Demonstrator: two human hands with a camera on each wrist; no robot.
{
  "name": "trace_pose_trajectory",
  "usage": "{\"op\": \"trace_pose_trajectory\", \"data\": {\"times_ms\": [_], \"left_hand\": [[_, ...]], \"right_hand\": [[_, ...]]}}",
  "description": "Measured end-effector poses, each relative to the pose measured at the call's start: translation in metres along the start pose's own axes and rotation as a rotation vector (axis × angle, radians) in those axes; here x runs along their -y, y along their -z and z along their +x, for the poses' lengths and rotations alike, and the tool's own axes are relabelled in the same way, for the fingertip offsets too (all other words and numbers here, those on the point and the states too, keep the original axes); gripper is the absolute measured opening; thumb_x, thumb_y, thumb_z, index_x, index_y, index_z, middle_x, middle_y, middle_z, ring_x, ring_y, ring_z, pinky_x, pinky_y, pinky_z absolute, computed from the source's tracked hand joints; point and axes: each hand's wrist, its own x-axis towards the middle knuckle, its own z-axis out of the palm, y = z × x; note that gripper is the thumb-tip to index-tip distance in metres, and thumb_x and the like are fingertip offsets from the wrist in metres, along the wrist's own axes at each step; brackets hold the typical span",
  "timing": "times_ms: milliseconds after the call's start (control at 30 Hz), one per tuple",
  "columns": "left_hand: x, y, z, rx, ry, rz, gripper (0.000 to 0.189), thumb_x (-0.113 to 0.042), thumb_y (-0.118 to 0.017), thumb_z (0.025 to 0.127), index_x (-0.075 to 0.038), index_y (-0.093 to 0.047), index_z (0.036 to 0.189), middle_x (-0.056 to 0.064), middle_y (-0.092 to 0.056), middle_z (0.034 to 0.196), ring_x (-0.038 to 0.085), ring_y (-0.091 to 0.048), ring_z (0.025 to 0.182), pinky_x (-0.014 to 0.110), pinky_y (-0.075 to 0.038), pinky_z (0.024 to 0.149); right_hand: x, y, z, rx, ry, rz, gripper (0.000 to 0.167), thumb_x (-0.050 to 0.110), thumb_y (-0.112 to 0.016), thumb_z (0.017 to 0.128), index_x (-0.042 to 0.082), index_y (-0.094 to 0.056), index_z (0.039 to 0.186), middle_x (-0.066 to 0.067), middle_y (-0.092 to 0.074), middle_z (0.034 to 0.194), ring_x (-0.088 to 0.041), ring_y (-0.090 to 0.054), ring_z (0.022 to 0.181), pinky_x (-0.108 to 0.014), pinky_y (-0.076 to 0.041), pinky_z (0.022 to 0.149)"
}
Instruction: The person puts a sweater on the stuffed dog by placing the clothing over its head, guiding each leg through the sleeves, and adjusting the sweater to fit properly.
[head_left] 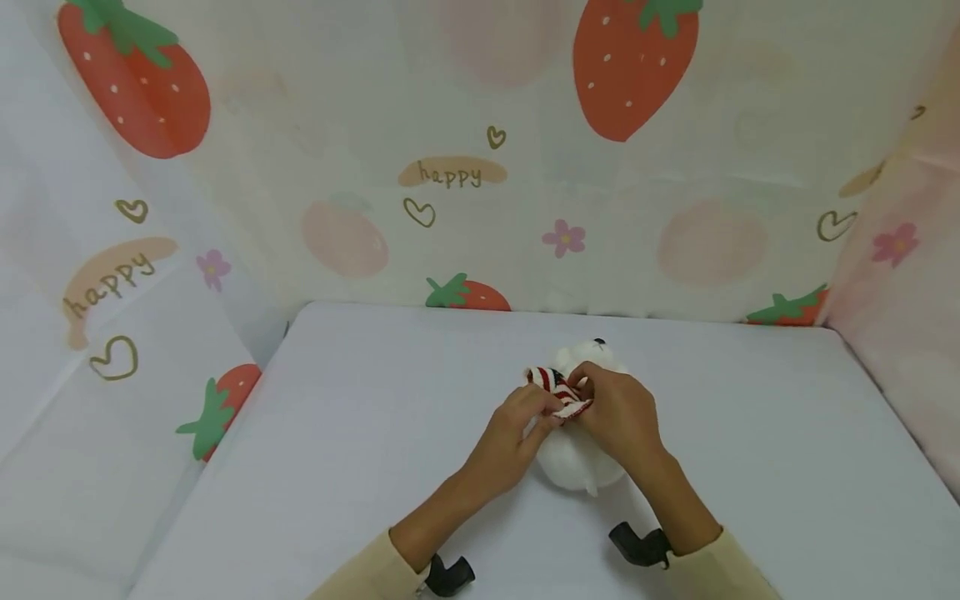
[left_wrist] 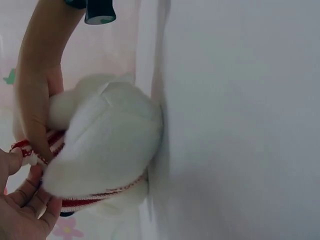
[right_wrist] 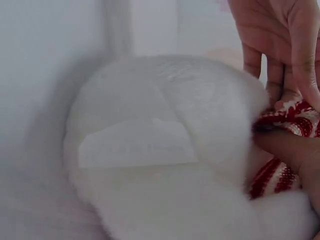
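A white plush toy (head_left: 576,462) with a dark nose sits on the table, its back with a white tag (right_wrist: 135,150) towards me. Around its neck runs a red-and-white striped knitted scarf (head_left: 551,382). My left hand (head_left: 513,437) pinches the scarf's edge between thumb and fingers, on the toy's left side as I look. From the other side my right hand (head_left: 618,412) holds the scarf near the neck, its fingers partly tucked into the knit. In the left wrist view the scarf (left_wrist: 82,201) also passes beneath the toy's head. The right fingertips are partly hidden.
The white table (head_left: 337,400) stretches around the toy, its back edge against a curtain (head_left: 630,242) printed with strawberries and hearts. Black curved pieces (head_left: 640,546) hang at both sleeve cuffs, close above the tabletop.
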Motion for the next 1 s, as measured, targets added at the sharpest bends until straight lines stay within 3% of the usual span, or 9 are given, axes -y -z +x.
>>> {"op": "trace_pose_trajectory", "data": {"times_ms": [167, 333, 433, 600, 667, 733, 900, 1000], "left_hand": [[0.0, 0.0, -0.001, 0.043, -0.009, 0.046, 0.007, -0.016, -0.062, 0.101, -0.012, -0.064, 0.106, -0.003, -0.063, 0.108, 0.014, -0.054, 0.107, 0.032, -0.047, 0.095], [0.001, 0.002, 0.0, 0.074, -0.008, 0.069, 0.007, -0.02, -0.067, 0.099, -0.014, -0.065, 0.102, -0.004, -0.064, 0.106, 0.013, -0.054, 0.107, 0.03, -0.047, 0.094], [0.004, 0.004, 0.001, 0.021, 0.014, 0.067, 0.01, -0.025, -0.07, 0.098, -0.016, -0.069, 0.097, -0.006, -0.066, 0.103, 0.011, -0.057, 0.104, 0.03, -0.05, 0.091], [0.018, 0.013, 0.006, -0.209, 0.124, 0.05, 0.008, -0.025, -0.069, 0.099, -0.017, -0.072, 0.098, -0.008, -0.068, 0.093, 0.008, -0.062, 0.085, 0.036, -0.055, 0.072], [0.025, 0.017, 0.008, -0.255, 0.166, 0.036, 0.007, -0.023, -0.069, 0.099, -0.018, -0.072, 0.102, -0.008, -0.065, 0.09, 0.009, -0.062, 0.079, 0.035, -0.055, 0.067], [0.03, 0.02, 0.01, -0.248, 0.199, 0.032, 0.009, -0.023, -0.071, 0.098, -0.018, -0.072, 0.105, -0.006, -0.064, 0.09, 0.01, -0.063, 0.078, 0.031, -0.055, 0.068], [0.035, 0.03, 0.015, -0.149, 0.277, 0.087, 0.02, -0.026, -0.077, 0.093, -0.018, -0.076, 0.111, -0.003, -0.066, 0.095, 0.012, -0.065, 0.08, 0.027, -0.053, 0.068], [0.034, 0.036, 0.018, -0.089, 0.333, 0.125, 0.027, -0.031, -0.079, 0.09, -0.019, -0.077, 0.114, -0.005, -0.068, 0.1, 0.014, -0.066, 0.083, 0.028, -0.052, 0.068]], "right_hand": [[0.002, -0.005, 0.0, -0.082, -0.077, 0.0, 0.015, 0.005, -0.079, 0.078, 0.012, -0.073, 0.09, -0.004, -0.07, 0.073, -0.015, -0.055, 0.056, -0.031, -0.042, 0.048], [0.001, -0.011, 0.0, -0.133, -0.082, -0.026, 0.012, 0.005, -0.077, 0.078, 0.012, -0.073, 0.087, -0.005, -0.071, 0.072, -0.018, -0.057, 0.057, -0.033, -0.042, 0.048], [0.001, -0.01, -0.001, -0.122, -0.076, 0.0, 0.011, 0.004, -0.077, 0.079, 0.011, -0.073, 0.087, -0.005, -0.071, 0.074, -0.018, -0.058, 0.059, -0.033, -0.044, 0.05], [0.0, -0.001, -0.002, -0.02, -0.07, 0.091, 0.017, 0.006, -0.08, 0.082, 0.011, -0.074, 0.097, -0.004, -0.074, 0.084, -0.017, -0.063, 0.07, -0.036, -0.05, 0.06], [0.0, 0.005, -0.004, 0.035, -0.06, 0.121, 0.021, 0.007, -0.081, 0.083, 0.01, -0.074, 0.103, -0.004, -0.075, 0.09, -0.017, -0.066, 0.076, -0.037, -0.052, 0.066], [0.0, 0.012, -0.006, 0.098, -0.046, 0.142, 0.026, 0.01, -0.081, 0.084, 0.009, -0.074, 0.109, -0.004, -0.075, 0.098, -0.018, -0.068, 0.085, -0.039, -0.054, 0.072], [-0.003, 0.036, -0.007, 0.283, 0.014, 0.249, 0.042, 0.024, -0.079, 0.09, 0.011, -0.069, 0.128, -0.004, -0.069, 0.124, -0.027, -0.062, 0.117, -0.051, -0.05, 0.096], [-0.006, 0.049, -0.003, 0.308, 0.023, 0.339, 0.041, 0.032, -0.074, 0.095, 0.012, -0.069, 0.13, -0.005, -0.068, 0.128, -0.03, -0.058, 0.124, -0.058, -0.045, 0.101]]}}
